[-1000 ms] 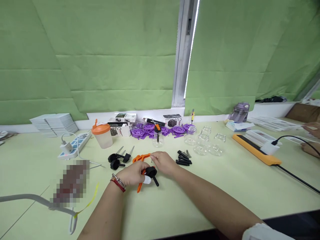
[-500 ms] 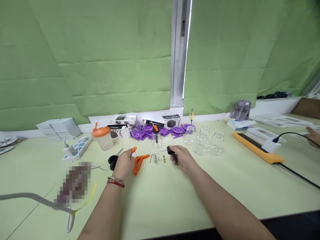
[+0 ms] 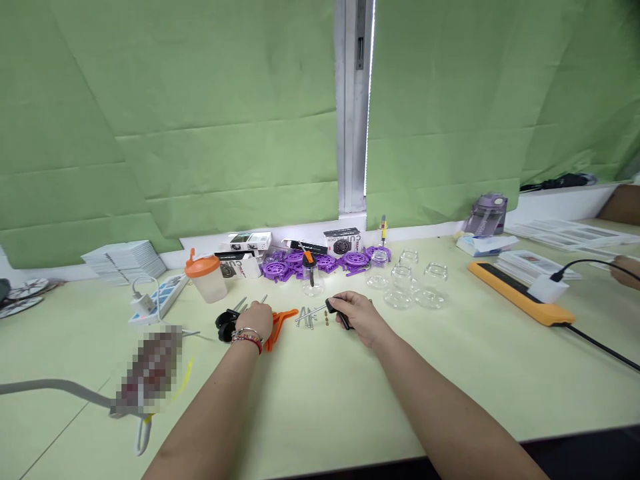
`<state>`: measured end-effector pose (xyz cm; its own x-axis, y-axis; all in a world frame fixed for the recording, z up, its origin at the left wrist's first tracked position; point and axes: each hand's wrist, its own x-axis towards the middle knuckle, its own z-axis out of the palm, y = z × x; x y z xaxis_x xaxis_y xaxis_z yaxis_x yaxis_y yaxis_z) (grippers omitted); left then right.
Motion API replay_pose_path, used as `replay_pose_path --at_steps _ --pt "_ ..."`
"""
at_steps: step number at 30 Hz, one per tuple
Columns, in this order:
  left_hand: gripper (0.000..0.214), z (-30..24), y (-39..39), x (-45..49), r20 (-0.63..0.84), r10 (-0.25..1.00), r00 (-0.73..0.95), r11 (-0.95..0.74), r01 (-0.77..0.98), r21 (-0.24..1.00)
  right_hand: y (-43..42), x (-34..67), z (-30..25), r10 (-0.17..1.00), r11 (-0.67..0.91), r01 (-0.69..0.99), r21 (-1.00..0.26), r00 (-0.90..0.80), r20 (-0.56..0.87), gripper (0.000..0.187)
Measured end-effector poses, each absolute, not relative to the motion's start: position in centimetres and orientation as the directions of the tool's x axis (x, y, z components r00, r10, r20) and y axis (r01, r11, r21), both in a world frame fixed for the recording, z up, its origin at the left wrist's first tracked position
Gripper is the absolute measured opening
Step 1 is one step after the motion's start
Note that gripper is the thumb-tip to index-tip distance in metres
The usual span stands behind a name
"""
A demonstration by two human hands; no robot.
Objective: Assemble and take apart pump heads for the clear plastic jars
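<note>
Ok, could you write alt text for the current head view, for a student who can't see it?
A person's right hand holds a black-handled metal rod by thin metal pins on a pale green table, while the left hand is between black parts and orange pieces, its grip hidden. Farther back are purple plastic parts, boxes and clear containers.

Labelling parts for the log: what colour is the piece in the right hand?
Black piece with a silvery rod; head view, the only one.
</note>
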<state>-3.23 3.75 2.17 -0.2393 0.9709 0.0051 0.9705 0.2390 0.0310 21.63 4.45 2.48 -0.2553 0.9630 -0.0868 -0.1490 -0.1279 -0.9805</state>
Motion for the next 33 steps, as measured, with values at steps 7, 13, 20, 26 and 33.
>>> replay_pose_path --at_steps 7,13,20,26,33 --pt "0.032 2.5 4.0 -2.8 -0.077 0.963 -0.259 0.260 0.965 0.015 4.2 21.6 2.8 0.960 -0.127 -0.120 -0.985 -0.266 -0.091 0.037" --pt "0.025 3.1 3.8 -2.7 -0.125 0.963 -0.241 0.245 0.969 0.017 4.2 21.6 2.8 0.955 -0.119 -0.122 -0.985 -0.285 -0.080 0.037" --pt "0.035 2.9 2.2 -1.7 -0.081 0.970 -0.231 0.234 0.972 0.027 4.3 21.6 2.7 0.952 -0.117 -0.143 -0.983 -0.297 -0.070 0.035" --pt "0.047 2.1 2.0 -0.2 -0.019 0.977 -0.214 0.215 0.975 0.062 4.4 21.5 2.3 0.950 -0.105 -0.129 -0.986 -0.305 -0.062 0.033" --pt "0.045 1.5 3.3 0.0 -0.001 0.959 -0.282 0.281 0.956 0.083 4.3 21.5 2.3 0.949 -0.105 -0.115 -0.988 -0.309 -0.065 0.035"
